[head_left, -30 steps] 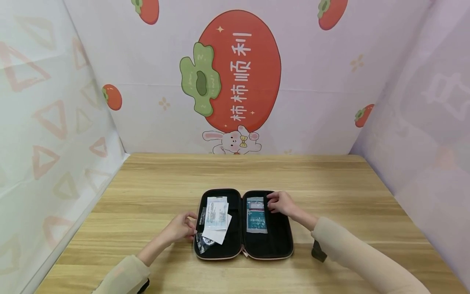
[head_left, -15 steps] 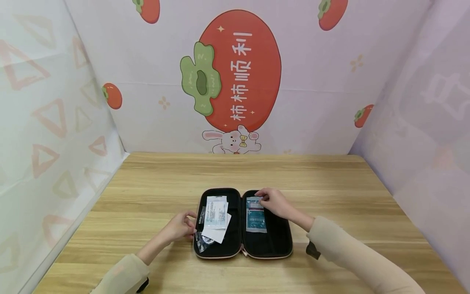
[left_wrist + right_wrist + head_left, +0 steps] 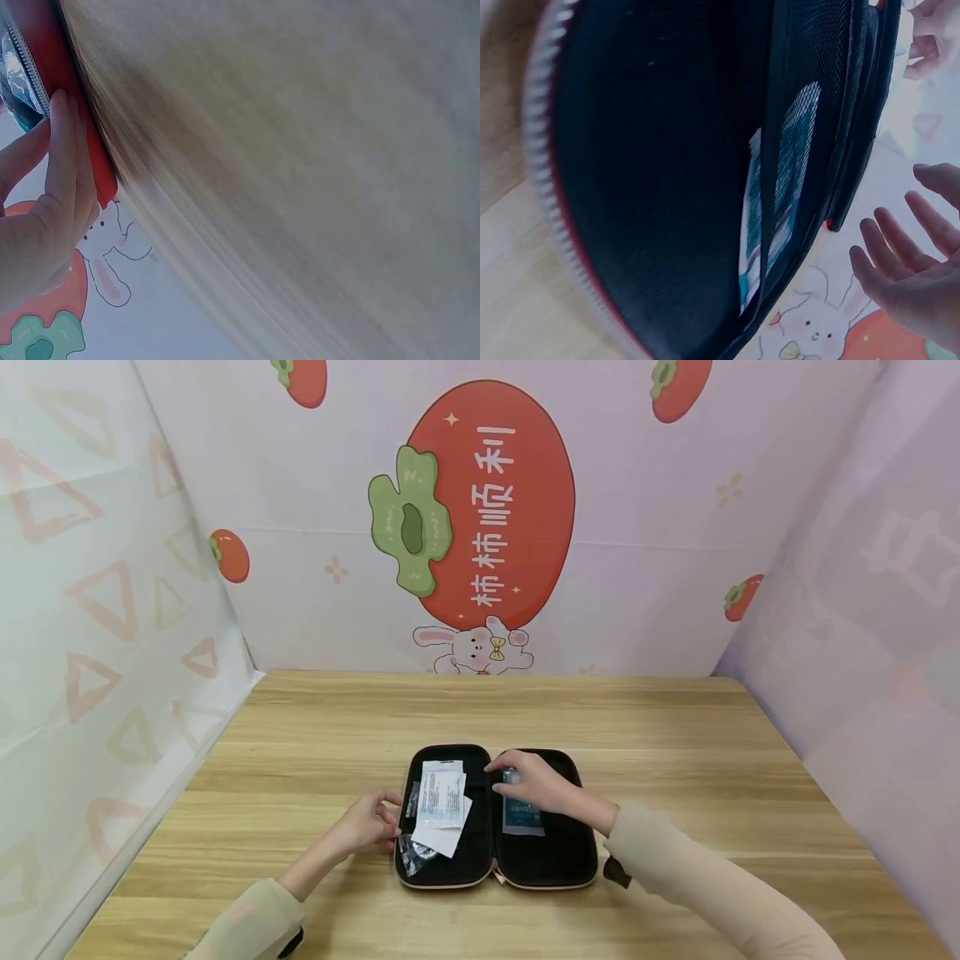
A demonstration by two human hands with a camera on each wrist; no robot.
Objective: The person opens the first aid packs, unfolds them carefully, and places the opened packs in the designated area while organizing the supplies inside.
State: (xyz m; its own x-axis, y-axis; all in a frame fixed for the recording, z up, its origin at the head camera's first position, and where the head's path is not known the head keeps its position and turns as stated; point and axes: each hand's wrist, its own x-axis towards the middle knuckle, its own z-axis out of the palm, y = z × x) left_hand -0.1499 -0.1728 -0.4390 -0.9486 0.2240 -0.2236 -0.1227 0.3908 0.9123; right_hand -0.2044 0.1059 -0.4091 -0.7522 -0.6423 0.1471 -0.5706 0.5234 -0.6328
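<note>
A black-lined zip case (image 3: 572, 852) with a red outside lies unfolded on the table. At its left edge, my left hand (image 3: 369, 821) touches the rim; in the left wrist view the hand's straight fingers (image 3: 66, 154) lie against the red outer wall, thumb by the zipper. My right hand (image 3: 534, 781) is over the right half near the hinge, fingers spread and holding nothing in the right wrist view. Below it, partly hidden, a teal packet (image 3: 522, 817) sits behind a mesh pocket. White printed packets (image 3: 441, 797) and a small clear pouch (image 3: 415, 856) lie in the left half.
The case stands on a wooden table (image 3: 480, 710) with its zipper pull (image 3: 500, 877) at the front of the hinge. A printed backdrop (image 3: 637, 552) rises behind the table, with pale side walls (image 3: 112, 635) to left and right.
My right hand has moved left, from the far-right part of the case's right half across the teal packet to the hinge. The left hand stays in place.
</note>
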